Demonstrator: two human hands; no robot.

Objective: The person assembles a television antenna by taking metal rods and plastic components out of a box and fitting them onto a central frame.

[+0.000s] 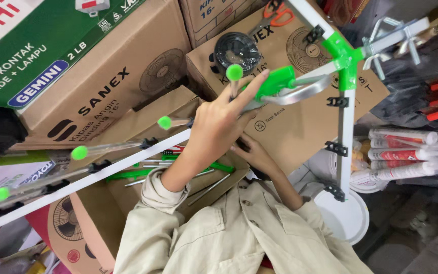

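Tight: green-tipped metal rods (122, 147) and white square tubes with green plastic joint (347, 61) fence the stacked brown cardboard boxes (300, 122). Open gap only between tubes, over box face.

One head-worn camera is looking steeply down from close above the person's chest, facing forward over a raised left hand (218, 129) and a white-and-green antenna frame (347, 66) toward stacked cardboard boxes (107, 96) just beyond.

Beige button-front shirt (239, 233): two small buttons below the right hand (257, 155); cuff rolled just below the left hand (219, 124).
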